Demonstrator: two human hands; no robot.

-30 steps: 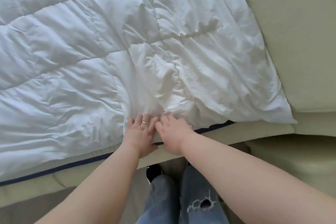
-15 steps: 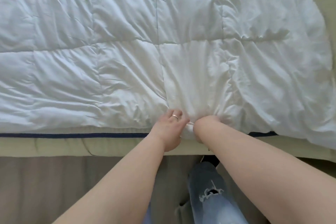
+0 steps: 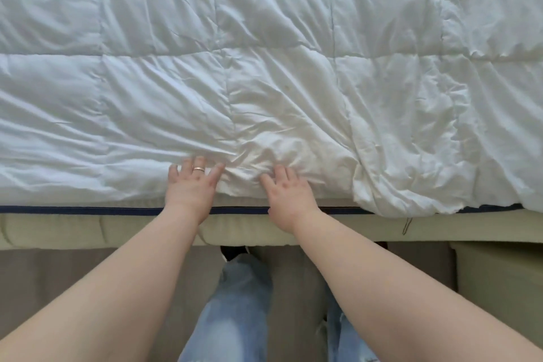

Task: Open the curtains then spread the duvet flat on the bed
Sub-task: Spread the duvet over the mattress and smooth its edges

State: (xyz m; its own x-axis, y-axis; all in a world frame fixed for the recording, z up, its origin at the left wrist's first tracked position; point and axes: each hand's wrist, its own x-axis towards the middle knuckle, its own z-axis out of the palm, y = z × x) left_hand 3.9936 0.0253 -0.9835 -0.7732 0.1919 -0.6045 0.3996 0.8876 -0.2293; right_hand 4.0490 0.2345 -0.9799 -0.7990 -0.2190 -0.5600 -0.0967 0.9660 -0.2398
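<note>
A white quilted duvet (image 3: 293,53) covers the bed and fills the upper part of the view, creased near its front edge. My left hand (image 3: 192,185), with a ring on one finger, lies palm down on the duvet's front edge, fingers apart. My right hand (image 3: 289,191) rests flat beside it, a short gap between them, fingers spread on a bunched patch of fabric. Neither hand grips the cloth. The curtains are out of view.
The mattress (image 3: 117,229) shows below the duvet, cream with a dark blue piping line (image 3: 88,210). A grey-brown floor (image 3: 73,279) lies in front. My jeans-clad legs (image 3: 235,308) stand against the bed. A cream block (image 3: 499,288) sits at the right.
My hands were pinching the duvet edge close together; now they have let go, spread flat and moved apart. The view has shifted so the bed edge runs level across the frame.
</note>
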